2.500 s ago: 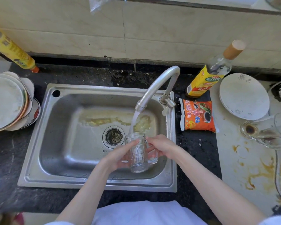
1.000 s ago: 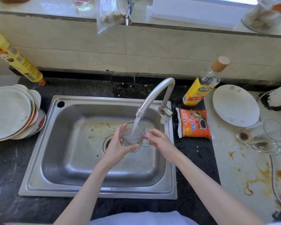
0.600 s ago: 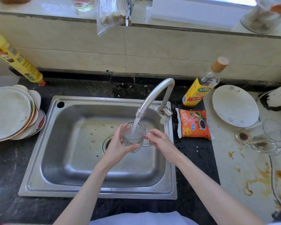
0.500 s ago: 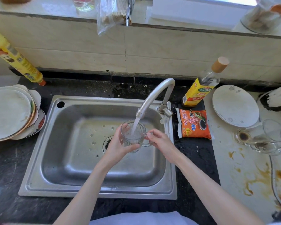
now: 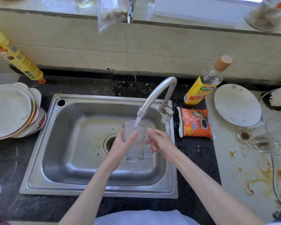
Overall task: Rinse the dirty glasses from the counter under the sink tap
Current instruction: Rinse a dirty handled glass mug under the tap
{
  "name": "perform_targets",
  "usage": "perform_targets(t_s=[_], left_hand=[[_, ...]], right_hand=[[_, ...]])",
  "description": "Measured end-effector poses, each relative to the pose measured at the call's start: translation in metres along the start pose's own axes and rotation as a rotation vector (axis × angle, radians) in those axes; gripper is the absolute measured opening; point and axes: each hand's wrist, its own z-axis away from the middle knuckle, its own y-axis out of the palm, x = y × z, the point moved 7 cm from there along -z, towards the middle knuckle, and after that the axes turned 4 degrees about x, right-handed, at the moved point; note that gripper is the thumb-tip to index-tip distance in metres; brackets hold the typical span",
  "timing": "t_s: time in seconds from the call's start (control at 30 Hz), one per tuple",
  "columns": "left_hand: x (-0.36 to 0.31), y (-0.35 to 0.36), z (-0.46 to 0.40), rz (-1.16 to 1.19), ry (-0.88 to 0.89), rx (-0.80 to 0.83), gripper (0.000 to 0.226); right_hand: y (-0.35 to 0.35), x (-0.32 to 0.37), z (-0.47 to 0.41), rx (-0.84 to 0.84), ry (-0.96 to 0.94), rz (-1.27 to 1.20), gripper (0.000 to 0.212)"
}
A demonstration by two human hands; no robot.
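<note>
Steel sink mid-frame, tap running. My left hand wraps the glass mug; my right hand seems to hook its handle. I've tipped it since half a second ago, emptying rinse water. Dirty glasses wait right.

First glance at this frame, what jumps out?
The glass mug under the running tap, over the sink: left hand wrapped round its body, right hand at the handle side. Then the dirty glasses on the brown-stained counter at right.
</note>
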Motion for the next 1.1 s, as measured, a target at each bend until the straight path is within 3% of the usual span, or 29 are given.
perform_targets(t_s=[0.17,0.3,0.33,0.43,0.47,0.57,0.7,0.87,1.0,1.1], left_hand=[[-0.001,0.003,-0.007,0.313,-0.062,-0.067,0.065],[-0.006,-0.002,-0.014,0.181,-0.045,-0.331,0.047],[-0.009,-0.003,-0.014,0.131,-0.035,-0.389,0.045],[-0.015,-0.004,-0.011,0.007,-0.025,-0.491,0.047],[-0.019,-0.003,-0.009,-0.018,-0.022,-0.494,0.044],[-0.027,0.005,-0.007,0.059,0.043,-0.436,0.037],[-0.035,0.016,0.000,-0.012,0.197,-0.311,0.038],[-0.039,0.005,0.003,-0.031,0.243,-0.425,0.017],[-0.043,0.010,-0.002,-0.019,0.231,-0.375,0.008],[-0.062,0.017,-0.001,-0.235,0.308,-0.375,0.008]], right_hand=[[0.009,-0.009,0.000,0.036,0.106,-0.008,0.030],[0.022,0.002,0.004,-0.142,0.024,0.218,0.041],[0.031,0.007,0.008,-0.143,-0.003,0.247,0.048],[0.048,-0.006,0.011,-0.120,0.002,0.192,0.098],[0.049,-0.006,0.011,-0.118,-0.016,0.178,0.094],[0.042,0.005,0.014,-0.157,-0.117,0.096,0.057],[0.033,0.007,0.009,-0.117,-0.098,-0.172,0.034],[0.039,0.008,0.011,-0.046,-0.119,0.022,0.052],[0.033,0.007,0.013,-0.039,-0.199,0.051,0.031],[0.023,0.008,0.008,-0.033,-0.150,-0.069,0.060]])
